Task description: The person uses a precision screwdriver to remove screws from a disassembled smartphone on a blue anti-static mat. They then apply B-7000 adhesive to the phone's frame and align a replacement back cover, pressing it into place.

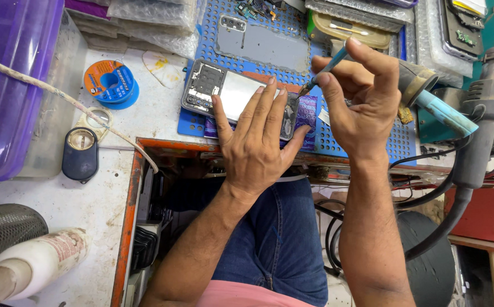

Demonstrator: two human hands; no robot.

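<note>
Phone [232, 94] with its back off lies on a blue perforated mat [366, 149] at the far side of the worktop [59, 199]. Left hand [255, 145] is spread flat, fingers pressing the phone's lower half. Right hand [360, 96] is closed in a pinch round a thin blue-handled tool [323, 71], its tip touching the phone's right end (just past the left fingertips). Solder spool [110, 82] sits left of the phone; a black magnifier [80, 153] lies nearer. Grey hot-air handle [486, 119] stands at the right.
</note>
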